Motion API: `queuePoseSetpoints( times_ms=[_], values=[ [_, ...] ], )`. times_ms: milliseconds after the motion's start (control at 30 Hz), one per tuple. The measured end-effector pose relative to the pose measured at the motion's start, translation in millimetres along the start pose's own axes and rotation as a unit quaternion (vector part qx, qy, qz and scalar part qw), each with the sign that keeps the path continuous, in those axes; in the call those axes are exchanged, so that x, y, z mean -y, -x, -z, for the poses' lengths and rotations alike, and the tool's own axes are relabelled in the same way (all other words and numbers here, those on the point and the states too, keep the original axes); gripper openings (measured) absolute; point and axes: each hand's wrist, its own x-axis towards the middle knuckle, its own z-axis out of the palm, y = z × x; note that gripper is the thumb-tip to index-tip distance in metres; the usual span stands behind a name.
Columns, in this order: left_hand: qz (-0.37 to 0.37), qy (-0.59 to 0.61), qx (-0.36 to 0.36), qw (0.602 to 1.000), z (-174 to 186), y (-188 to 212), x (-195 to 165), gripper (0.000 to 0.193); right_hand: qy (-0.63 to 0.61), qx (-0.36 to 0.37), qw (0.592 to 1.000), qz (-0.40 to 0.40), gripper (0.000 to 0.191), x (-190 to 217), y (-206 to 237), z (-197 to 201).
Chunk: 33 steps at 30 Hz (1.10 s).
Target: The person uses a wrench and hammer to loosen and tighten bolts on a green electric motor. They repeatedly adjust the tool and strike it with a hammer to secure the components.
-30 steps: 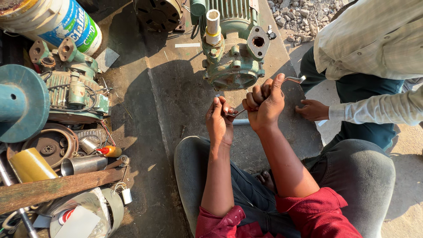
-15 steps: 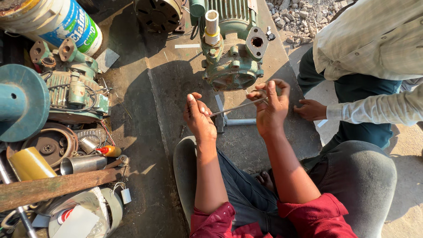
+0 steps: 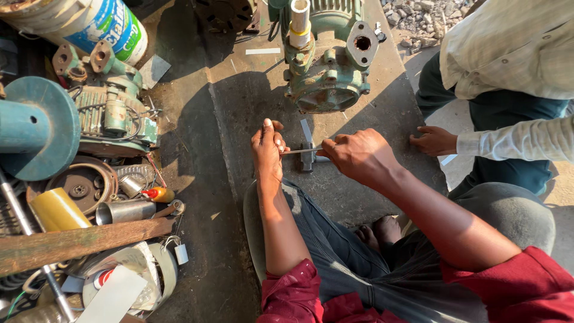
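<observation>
My left hand (image 3: 268, 148) and my right hand (image 3: 359, 155) hold the two ends of a thin, pale strip (image 3: 301, 151) stretched level between them, just above the dark stone slab (image 3: 239, 101). Each hand pinches one end with closed fingers. Under the strip a small grey metal tool (image 3: 308, 157) lies on the slab. A green water pump (image 3: 326, 60) with a white pipe stub stands right beyond my hands. My knees in dark trousers frame the spot.
Another person in a pale shirt crouches at the right, one hand (image 3: 435, 141) resting on the slab edge. At the left lies scrap: a green motor part (image 3: 110, 113), a teal disc (image 3: 33, 128), a yellow can (image 3: 57, 209), a wooden plank (image 3: 84, 242), a metal cup (image 3: 124, 210).
My hands have come down from in front of the pump toward the slab and moved apart, pulling the strip straight and level between them. The other person's hand has stayed put.
</observation>
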Motion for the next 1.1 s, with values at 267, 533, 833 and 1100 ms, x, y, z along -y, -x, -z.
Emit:
queuePoseSetpoints(
  times_ms=[267, 533, 833, 1100],
  values=[
    [-0.053, 0.239, 0.042, 0.969, -26, 8, 14, 0.028, 0.084, -0.17, 0.98, 0.064, 0.02, -13, 22, -6],
    [-0.041, 0.143, 0.153, 0.977, -20, 4, 4, 0.032, 0.062, -0.172, 0.981, 0.065, 0.028, -29, 27, -11],
    [-0.03, 0.23, 0.115, 0.966, -27, 10, 5, 0.027, 0.054, -0.167, 0.98, 0.095, 0.018, -35, 28, -9],
    [-0.034, 0.158, 0.147, 0.976, -22, 6, 6, 0.03, 0.05, -0.091, 0.993, 0.047, 0.017, -33, 28, -10]
  ],
)
